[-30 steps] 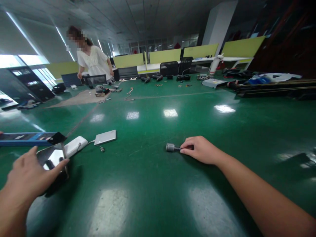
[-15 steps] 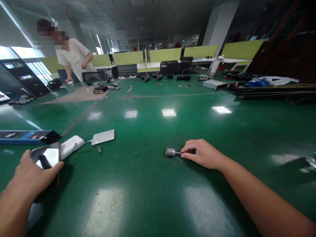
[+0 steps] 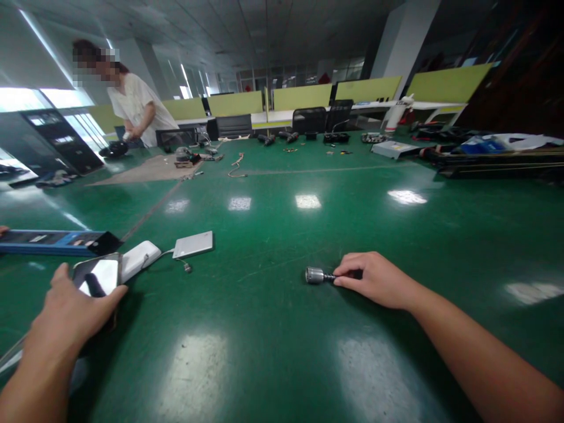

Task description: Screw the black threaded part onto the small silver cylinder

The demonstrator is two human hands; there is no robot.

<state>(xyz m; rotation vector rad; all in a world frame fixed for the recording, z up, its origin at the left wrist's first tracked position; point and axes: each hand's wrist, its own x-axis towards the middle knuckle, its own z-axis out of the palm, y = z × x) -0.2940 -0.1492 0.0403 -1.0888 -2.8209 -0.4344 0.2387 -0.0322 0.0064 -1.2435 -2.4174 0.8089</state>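
My left hand (image 3: pixel 73 317) is closed round the sides of a smartphone (image 3: pixel 97 276), its dark, glossy screen reflecting light. The phone's far edge lies against a white power bank (image 3: pixel 140 260), and a short cable runs from there to a flat silver box (image 3: pixel 192 244). Further right, my right hand (image 3: pixel 374 279) pinches the dark, ridged shank of a hole saw (image 3: pixel 314 275) between thumb and fingers. The hole saw's silver cup points left, at or just above the green tabletop (image 3: pixel 264 329); contact with it is unclear.
A long blue box (image 3: pixel 57 242) lies at the left, with part of another hand (image 3: pixel 3 230) by its end. Across the table stands a co-worker (image 3: pixel 141 111). Tools (image 3: pixel 187 155), a cable (image 3: pixel 238 167), a grey metal case (image 3: pixel 392 149) and dark bars (image 3: pixel 497 161) lie far off.
My view has turned slightly left, shifting everything rightward in the picture. The co-worker's lower hand has risen from the table to a dark object. Both my hands keep their holds.
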